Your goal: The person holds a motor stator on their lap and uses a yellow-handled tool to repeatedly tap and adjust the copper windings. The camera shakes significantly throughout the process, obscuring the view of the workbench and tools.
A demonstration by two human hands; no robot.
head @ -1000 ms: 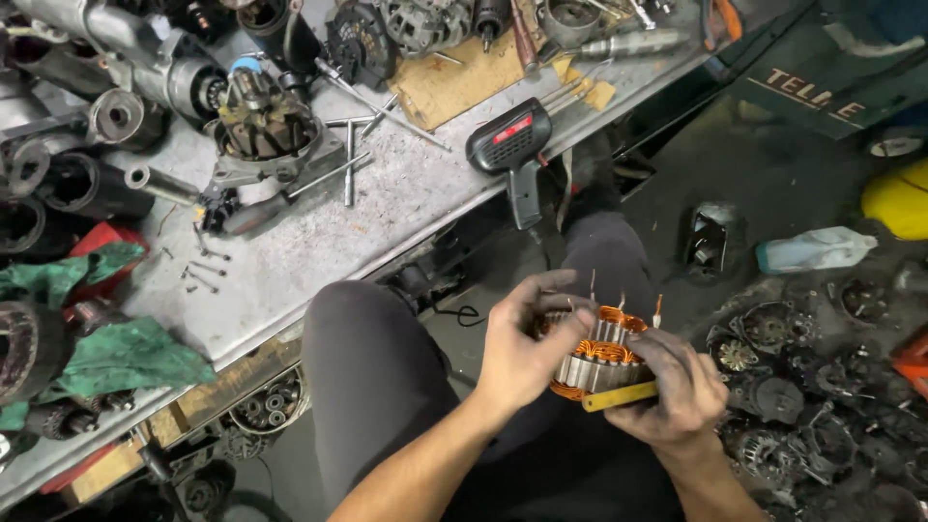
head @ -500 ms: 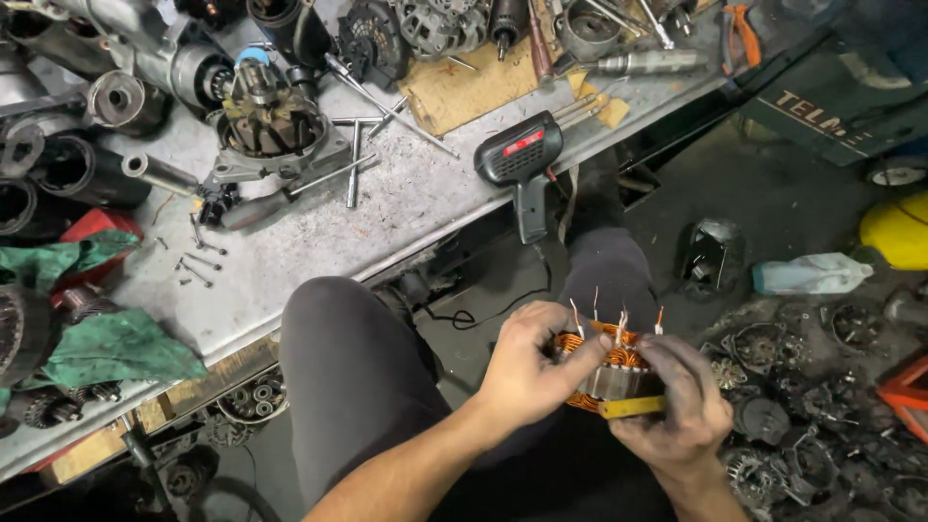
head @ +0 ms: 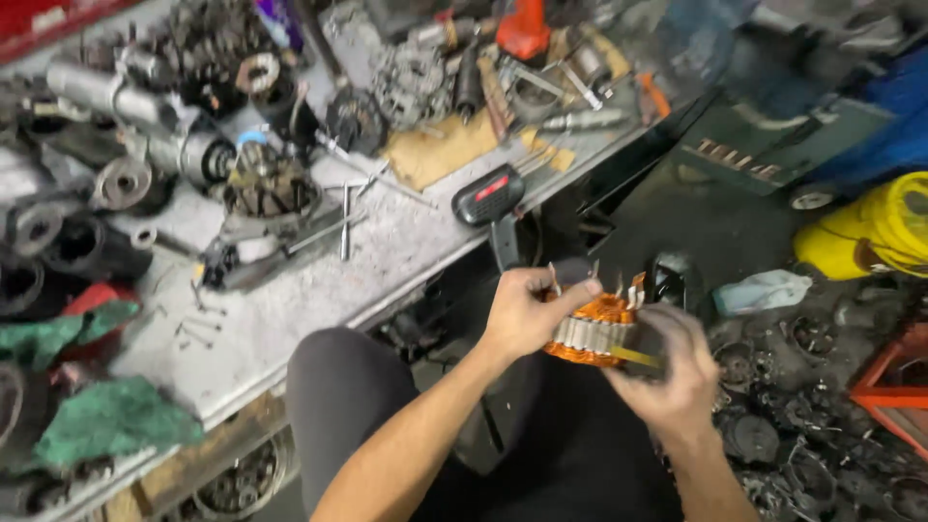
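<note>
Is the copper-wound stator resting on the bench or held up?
Held up: the left hand and right hand grip the stator above the lap.

My hands cover much of the copper winding [head: 592, 333]; motion blur smears the parts on the desk [head: 290, 329].

A cordless drill [head: 490, 198] lies at the counter [head: 387, 256] edge near green rags [head: 111, 420], loose screws [head: 193, 329] and greasy motor parts [head: 266, 184].
</note>
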